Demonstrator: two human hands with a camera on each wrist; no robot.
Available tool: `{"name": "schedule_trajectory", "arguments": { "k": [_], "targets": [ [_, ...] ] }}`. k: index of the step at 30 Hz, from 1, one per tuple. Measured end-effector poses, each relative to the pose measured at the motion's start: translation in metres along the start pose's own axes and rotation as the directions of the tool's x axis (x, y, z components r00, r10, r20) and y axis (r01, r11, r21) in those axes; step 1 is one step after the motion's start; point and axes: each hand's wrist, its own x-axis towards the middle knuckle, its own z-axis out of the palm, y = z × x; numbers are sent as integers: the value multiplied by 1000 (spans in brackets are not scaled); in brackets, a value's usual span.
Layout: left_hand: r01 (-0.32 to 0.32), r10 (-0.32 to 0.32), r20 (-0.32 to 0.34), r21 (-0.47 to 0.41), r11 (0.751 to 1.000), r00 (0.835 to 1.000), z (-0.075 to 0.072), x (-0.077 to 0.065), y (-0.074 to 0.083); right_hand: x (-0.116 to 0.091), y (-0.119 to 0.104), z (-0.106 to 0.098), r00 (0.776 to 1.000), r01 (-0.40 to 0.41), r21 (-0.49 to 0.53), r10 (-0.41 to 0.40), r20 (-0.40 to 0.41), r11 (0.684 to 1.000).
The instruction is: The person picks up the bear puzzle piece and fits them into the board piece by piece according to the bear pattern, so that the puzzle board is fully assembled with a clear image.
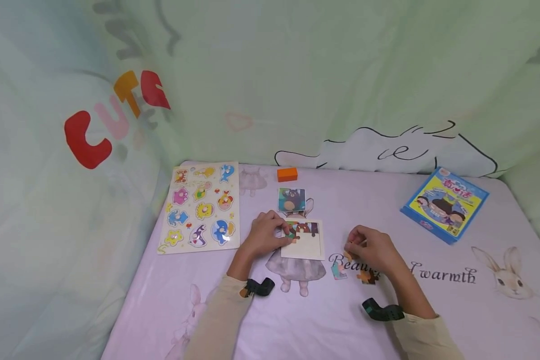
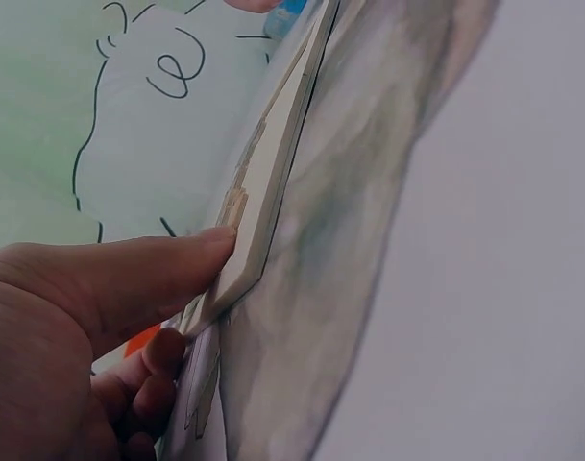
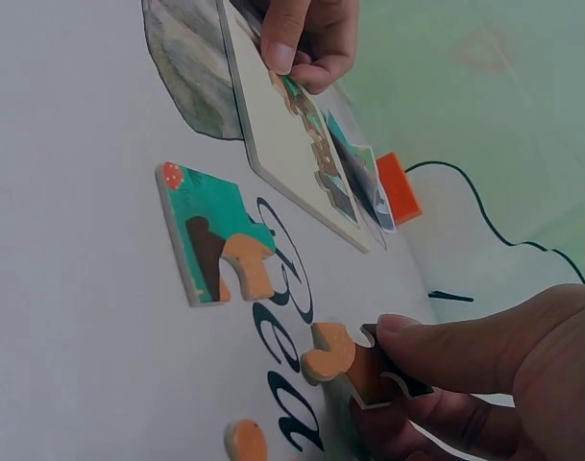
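My left hand [image 1: 266,232] is at the left side of a pale wooden puzzle board [image 1: 308,247]. Its thumb and forefinger pinch a green and brown puzzle piece [image 1: 292,233] there; the left wrist view shows the thumb tip on the piece's edge. Bear-picture pieces [image 1: 303,227] fill the board's top row, and bare wood shows below. Right of the board, my right hand [image 1: 372,247] pinches an orange, brown and black puzzle piece [image 3: 359,365] just above the cloth. Near it lie a teal corner piece [image 3: 210,216] and a brown and orange piece [image 1: 367,276].
A bear picture card [image 1: 291,200] lies behind the board, with an orange block [image 1: 287,174] farther back. On the left is a large animal knob puzzle [image 1: 213,205]. A blue and yellow box [image 1: 447,205] sits at the back right. Curtains [image 1: 297,90] enclose the printed pink cloth [image 1: 324,320].
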Motion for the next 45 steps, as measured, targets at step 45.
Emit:
{"name": "schedule_trajectory", "arguments": {
  "k": [45],
  "targets": [
    [22, -20, 40, -56, 998, 999, -6, 0, -1, 29, -62, 45, 995, 95, 214, -100, 14, 972]
  ]
}}
